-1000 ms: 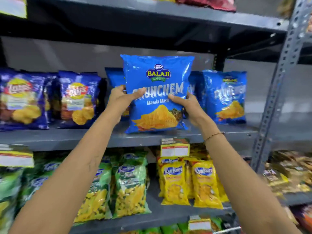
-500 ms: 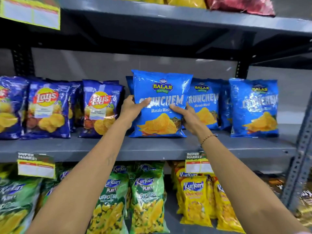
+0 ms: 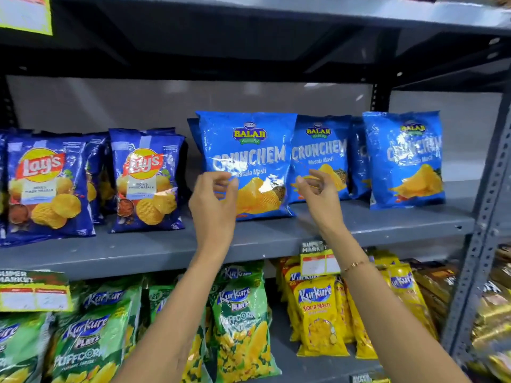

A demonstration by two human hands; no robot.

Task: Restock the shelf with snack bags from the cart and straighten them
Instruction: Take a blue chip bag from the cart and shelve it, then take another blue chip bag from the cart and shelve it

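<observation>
A light-blue Balaji Crunchem bag [image 3: 249,150] stands upright on the grey middle shelf [image 3: 276,239], in front of another blue bag. My left hand [image 3: 213,205] hovers just before its lower left corner, fingers loosely curled and apart, holding nothing. My right hand [image 3: 318,197] is off the bag's right side, in front of a second Crunchem bag [image 3: 320,150], fingers also loose and empty. A third Crunchem bag [image 3: 406,158] stands further right.
Dark-blue Lay's bags [image 3: 146,178] fill the shelf's left part. Green Kurkure bags [image 3: 240,324] and yellow Kurkure bags [image 3: 318,313] crowd the shelf below, behind price tags [image 3: 318,261]. A perforated steel upright [image 3: 481,217] bounds the right side. The upper shelf [image 3: 249,12] hangs overhead.
Both hands have let go of the front Crunchem bag and drawn back a little toward me. The bag now stands on the shelf by itself.
</observation>
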